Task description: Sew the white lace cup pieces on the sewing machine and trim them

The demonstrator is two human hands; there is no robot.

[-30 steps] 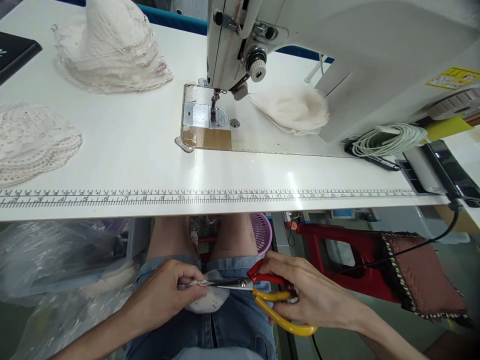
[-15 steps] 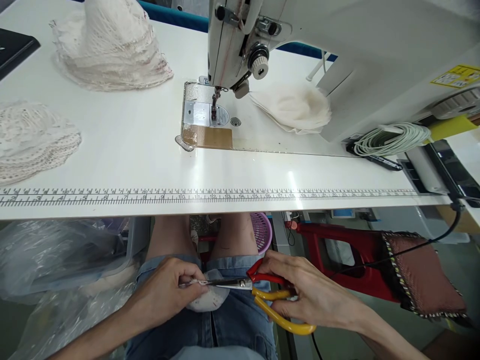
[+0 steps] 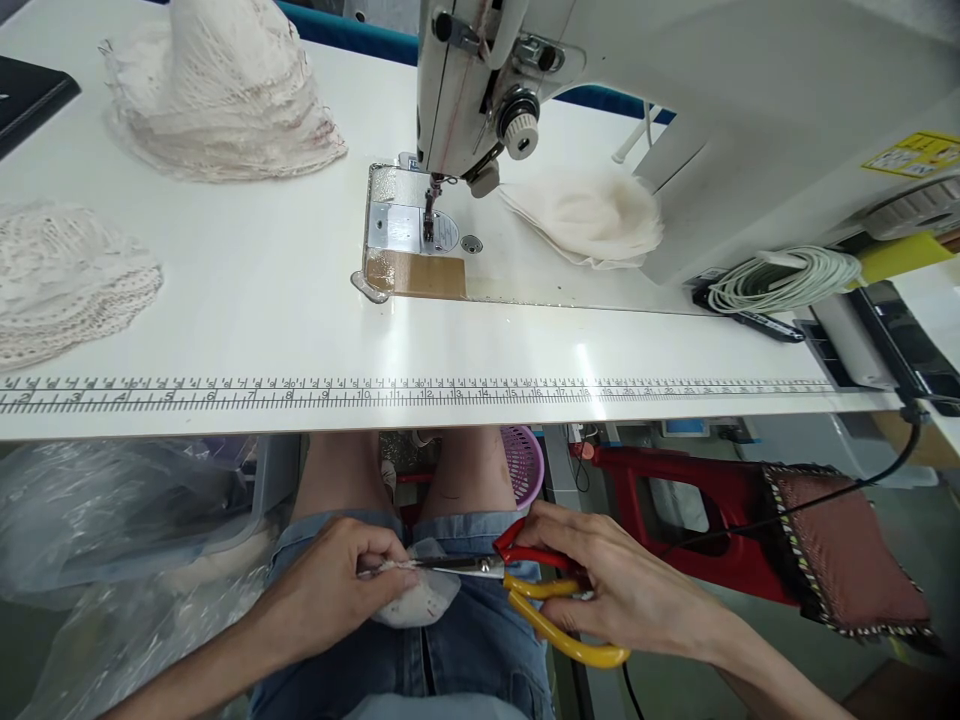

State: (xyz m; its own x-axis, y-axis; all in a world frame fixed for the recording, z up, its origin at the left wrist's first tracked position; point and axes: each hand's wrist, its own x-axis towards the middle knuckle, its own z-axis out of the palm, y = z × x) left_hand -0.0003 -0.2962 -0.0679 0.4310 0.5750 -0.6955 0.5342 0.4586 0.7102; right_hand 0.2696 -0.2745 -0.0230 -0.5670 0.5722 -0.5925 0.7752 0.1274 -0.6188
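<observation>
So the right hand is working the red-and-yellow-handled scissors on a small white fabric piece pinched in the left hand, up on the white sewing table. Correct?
Not quite: the head view shows the cutting below the table edge, over the lap. The right hand works the red-and-yellow-handled scissors on the small white fabric piece pinched in the left hand; the white sewing table lies beyond them.

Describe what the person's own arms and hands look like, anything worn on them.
Both are bare: the left hand and right hand wear no gloves, rings or watch that show, and the forearms have no sleeves in view. No markings or cables on them. Fingers are slim with short nails.
</observation>
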